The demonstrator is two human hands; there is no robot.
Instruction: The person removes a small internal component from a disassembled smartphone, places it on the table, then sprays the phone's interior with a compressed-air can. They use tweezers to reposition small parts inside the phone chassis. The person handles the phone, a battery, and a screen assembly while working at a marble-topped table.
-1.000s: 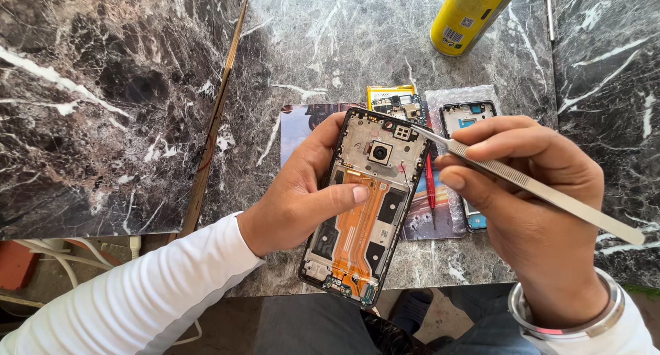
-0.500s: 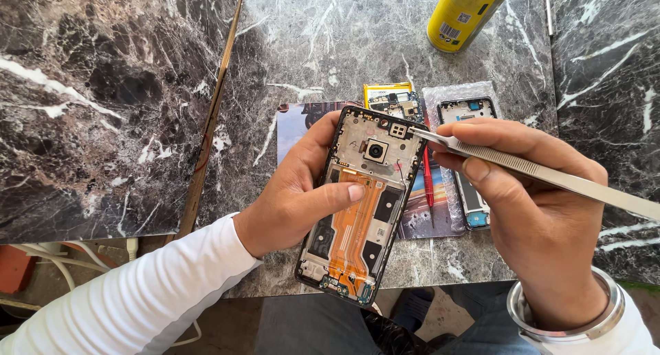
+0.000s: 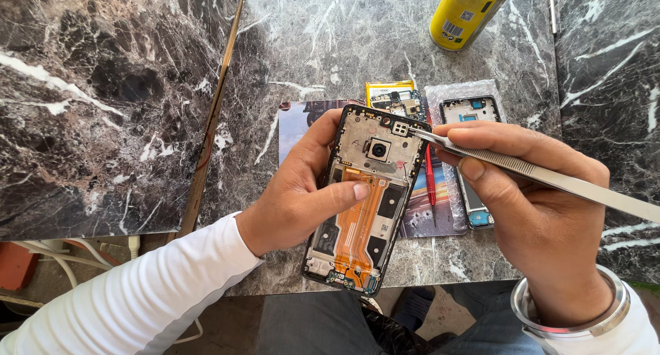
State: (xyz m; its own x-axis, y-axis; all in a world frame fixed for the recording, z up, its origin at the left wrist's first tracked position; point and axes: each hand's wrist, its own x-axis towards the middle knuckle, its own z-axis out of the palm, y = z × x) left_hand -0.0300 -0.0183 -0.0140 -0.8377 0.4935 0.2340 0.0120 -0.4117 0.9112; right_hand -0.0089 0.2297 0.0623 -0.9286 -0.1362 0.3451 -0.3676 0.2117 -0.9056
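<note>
Opened phone (image 3: pixel 364 200), centre of the frame, back cover already off, held in the left hand (image 3: pixel 302 197), which grips it by the edges with the thumb laid across the orange ribbon cable (image 3: pixel 357 224). The right hand (image 3: pixel 543 210) pinches steel tweezers (image 3: pixel 522 168) closed, their tip touching a small square part at the phone's upper right corner. The camera module (image 3: pixel 378 149), boards and cable sit in place, so most of the strip-down appears left to do. Behind the phone on the marble table (image 3: pixel 323 45) lie a second phone frame (image 3: pixel 474 121) on plastic wrap, a yellow-edged circuit board (image 3: pixel 395 97), a red tool (image 3: pixel 430 183) and a printed card (image 3: pixel 302 117); a yellow can (image 3: pixel 467 11) lies at upper right. Nothing blocks the tweezers, though the working corner is cramped
</note>
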